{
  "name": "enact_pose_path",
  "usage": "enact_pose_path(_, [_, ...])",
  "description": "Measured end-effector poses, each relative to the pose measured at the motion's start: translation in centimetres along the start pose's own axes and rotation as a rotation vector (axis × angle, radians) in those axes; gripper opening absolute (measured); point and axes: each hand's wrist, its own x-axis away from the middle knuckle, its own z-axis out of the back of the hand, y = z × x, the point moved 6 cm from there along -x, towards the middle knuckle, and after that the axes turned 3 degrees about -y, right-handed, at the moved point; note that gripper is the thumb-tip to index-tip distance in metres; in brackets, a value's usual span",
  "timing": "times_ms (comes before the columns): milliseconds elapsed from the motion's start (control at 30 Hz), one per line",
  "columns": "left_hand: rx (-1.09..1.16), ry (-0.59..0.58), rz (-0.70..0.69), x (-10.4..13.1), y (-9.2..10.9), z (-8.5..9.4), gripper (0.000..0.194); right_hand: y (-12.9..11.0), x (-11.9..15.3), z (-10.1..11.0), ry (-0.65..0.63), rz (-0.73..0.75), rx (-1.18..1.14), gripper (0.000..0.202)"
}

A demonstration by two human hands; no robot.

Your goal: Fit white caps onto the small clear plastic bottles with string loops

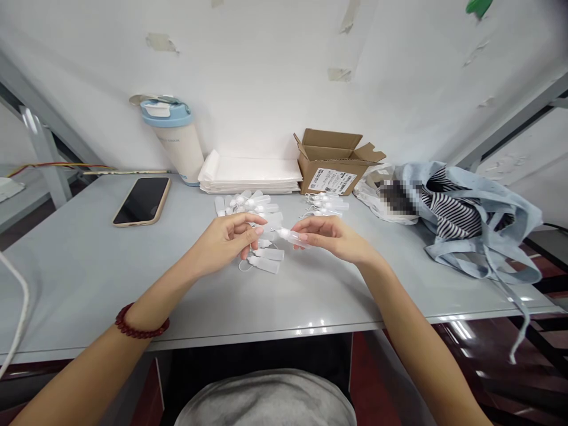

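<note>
A small translucent dropper bottle point(293, 236) with a white top is pinched between the thumb and fingers of my right hand point(326, 235), its top pointing left. My left hand point(228, 236) is close to that top, thumb and forefinger drawn together. Whatever lies between those fingertips is too small to make out. Under and around my left hand lies a loose pile of similar bottles point(266, 264), several with thin white loops. Beyond my right hand, a second group of bottles point(327, 204) rests in front of the cardboard box.
At the back stand a tumbler point(180, 145) with a blue lid, a stack of white packets point(251, 171) and an open cardboard box point(331, 168). A phone point(142, 201) lies to the left. On the right are a plastic bag point(377, 195) and a light-blue cloth bag point(479, 219).
</note>
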Motion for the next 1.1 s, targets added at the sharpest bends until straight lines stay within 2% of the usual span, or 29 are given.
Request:
enact_pose_path(133, [-0.017,-0.023,0.009,0.0,-0.1,-0.2,0.025,0.0,0.0,0.2,0.042,0.009,0.037,0.023])
enact_pose_path(267, [-0.01,-0.044,0.034,0.1,-0.2,-0.4,0.023,-0.1,0.1,0.9,0.152,0.006,0.067,0.024])
enact_pose_path(467, [-0.052,-0.081,0.032,0.1,-0.3,-0.6,0.029,-0.2,0.1,1.3,0.262,0.014,0.065,0.026])
enact_pose_path(733, [-0.03,-0.183,-0.046,0.1,-0.3,-1.2,0.037,-0.4,-0.1,0.5,0.216,0.016,0.057,0.023])
enact_pose_path(1100, [0.031,-0.203,-0.047,0.2,0.1,-1.3,0.034,-0.2,-0.3,0.2,0.171,0.016,0.059,0.027])
